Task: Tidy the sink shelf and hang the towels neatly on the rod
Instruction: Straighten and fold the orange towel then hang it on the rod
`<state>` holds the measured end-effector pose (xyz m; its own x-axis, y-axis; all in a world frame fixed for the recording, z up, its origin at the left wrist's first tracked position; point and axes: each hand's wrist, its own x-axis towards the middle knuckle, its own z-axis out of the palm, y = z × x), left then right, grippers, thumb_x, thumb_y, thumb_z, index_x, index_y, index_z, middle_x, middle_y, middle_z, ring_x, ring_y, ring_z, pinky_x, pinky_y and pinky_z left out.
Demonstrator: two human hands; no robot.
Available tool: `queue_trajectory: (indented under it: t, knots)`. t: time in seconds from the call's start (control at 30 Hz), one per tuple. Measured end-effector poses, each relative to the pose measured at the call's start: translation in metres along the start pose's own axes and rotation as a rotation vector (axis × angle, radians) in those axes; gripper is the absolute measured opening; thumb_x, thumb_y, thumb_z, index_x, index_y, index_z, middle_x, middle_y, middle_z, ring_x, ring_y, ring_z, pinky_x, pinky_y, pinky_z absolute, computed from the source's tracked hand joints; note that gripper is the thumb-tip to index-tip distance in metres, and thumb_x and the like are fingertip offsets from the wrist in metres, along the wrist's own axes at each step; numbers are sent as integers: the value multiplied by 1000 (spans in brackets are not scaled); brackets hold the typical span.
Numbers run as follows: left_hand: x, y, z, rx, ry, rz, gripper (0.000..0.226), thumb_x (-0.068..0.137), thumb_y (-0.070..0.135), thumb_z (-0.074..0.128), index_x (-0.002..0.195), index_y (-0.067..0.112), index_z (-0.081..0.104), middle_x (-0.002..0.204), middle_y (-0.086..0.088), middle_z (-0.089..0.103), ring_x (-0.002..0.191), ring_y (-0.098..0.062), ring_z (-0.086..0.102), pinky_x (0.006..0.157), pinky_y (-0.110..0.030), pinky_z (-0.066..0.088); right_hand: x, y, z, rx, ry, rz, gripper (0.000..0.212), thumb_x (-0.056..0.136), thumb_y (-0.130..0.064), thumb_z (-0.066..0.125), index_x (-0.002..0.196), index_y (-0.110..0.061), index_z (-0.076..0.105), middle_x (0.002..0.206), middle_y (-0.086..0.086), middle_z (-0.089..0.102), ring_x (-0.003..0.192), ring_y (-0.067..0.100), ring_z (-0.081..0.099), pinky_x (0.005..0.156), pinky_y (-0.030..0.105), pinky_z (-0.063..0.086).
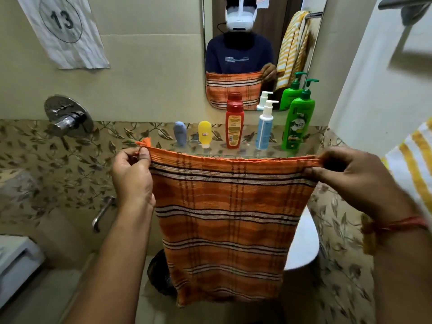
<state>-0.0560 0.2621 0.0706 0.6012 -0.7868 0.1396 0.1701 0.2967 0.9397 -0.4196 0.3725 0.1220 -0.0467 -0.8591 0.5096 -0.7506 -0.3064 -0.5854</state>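
An orange towel point(226, 225) with dark and white stripes hangs folded in front of me, stretched flat between both hands. My left hand point(133, 174) pinches its top left corner. My right hand point(350, 174) pinches the top right corner. Behind the towel's top edge runs the glass sink shelf point(311, 150), with a blue-grey tube point(180, 133), a yellow tube point(204, 134), a red bottle point(234, 122), a white and blue pump bottle point(264, 127) and a green pump bottle point(298, 122) standing in a row. A yellow striped towel point(413, 164) hangs at the right edge.
A mirror point(257, 50) above the shelf reflects me and a yellow striped towel on a rod. A chrome shower valve point(67, 118) and a spout point(102, 212) sit on the left wall. The white sink point(301, 244) is partly hidden behind the towel. A door handle point(404, 5) is top right.
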Motion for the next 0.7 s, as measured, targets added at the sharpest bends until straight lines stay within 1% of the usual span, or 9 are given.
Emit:
queue_trajectory:
  t: [0.07, 0.13, 0.17, 0.27, 0.33, 0.43, 0.5, 0.6, 0.7]
  knots:
    - [2, 4, -2, -6, 7, 47, 15, 95, 16, 67, 86, 28, 65, 96, 0, 71, 88, -14, 70, 71, -25, 58, 1, -4, -2, 83, 61, -29, 9, 83, -26, 76, 83, -25, 68, 75, -11, 70, 67, 4, 65, 54, 11, 47]
    - [3, 7, -3, -13, 16, 75, 21, 96, 13, 67, 82, 28, 62, 89, 7, 67, 79, -5, 66, 68, -19, 54, 0, -6, 1, 31, -26, -36, 9, 83, -23, 76, 84, -21, 67, 74, -4, 70, 70, 11, 67, 59, 21, 51]
    - [3, 9, -3, -8, 16, 80, 22, 96, 13, 67, 81, 28, 62, 87, 9, 66, 75, -1, 65, 66, -17, 53, -1, -7, 2, 47, -40, -37, 9, 82, -20, 76, 84, -20, 67, 75, -3, 70, 72, 13, 69, 61, 22, 53]
    - [-1, 11, -1, 3, 25, 110, 23, 96, 12, 67, 82, 29, 61, 86, 10, 65, 66, 10, 64, 61, -9, 49, 0, -16, 0, 358, 144, -44, 11, 82, -19, 76, 82, -24, 66, 79, -8, 71, 71, 7, 69, 62, 15, 54]
    - [-2, 14, 0, 0, 39, 132, 22, 96, 13, 66, 83, 29, 60, 87, 10, 65, 67, 10, 64, 61, -9, 49, 0, -22, 2, 413, 123, 6, 12, 78, -26, 76, 79, -24, 65, 74, -8, 69, 65, 8, 69, 53, 16, 53]
    - [2, 19, 2, 20, 39, 138, 18, 96, 16, 67, 85, 29, 60, 93, 6, 67, 80, -2, 65, 68, -15, 52, 1, -25, 7, 523, 172, 34, 17, 84, -11, 75, 77, -22, 64, 71, -6, 69, 61, 13, 68, 54, 23, 55]
    - [2, 19, 2, 20, 47, 147, 17, 96, 18, 67, 87, 29, 59, 96, 4, 67, 86, -8, 65, 73, -21, 55, 0, -32, 7, 619, 171, 59, 16, 86, -6, 71, 79, -18, 62, 69, -6, 68, 59, 14, 67, 53, 26, 55]
    - [-2, 25, 3, -1, 55, 181, 18, 96, 18, 67, 85, 29, 58, 90, 8, 65, 78, 0, 63, 72, -20, 54, -5, -42, 5, 967, 159, 56, 7, 84, -5, 65, 85, -7, 58, 71, -2, 70, 64, 16, 69, 56, 26, 56]
    - [-4, 32, 6, -12, 61, 218, 18, 95, 19, 66, 84, 29, 57, 85, 11, 63, 68, 8, 60, 68, -15, 50, -7, -44, 3, 1051, 130, 27, 7, 86, -9, 64, 88, -7, 58, 80, 3, 70, 77, 20, 70, 68, 30, 58]
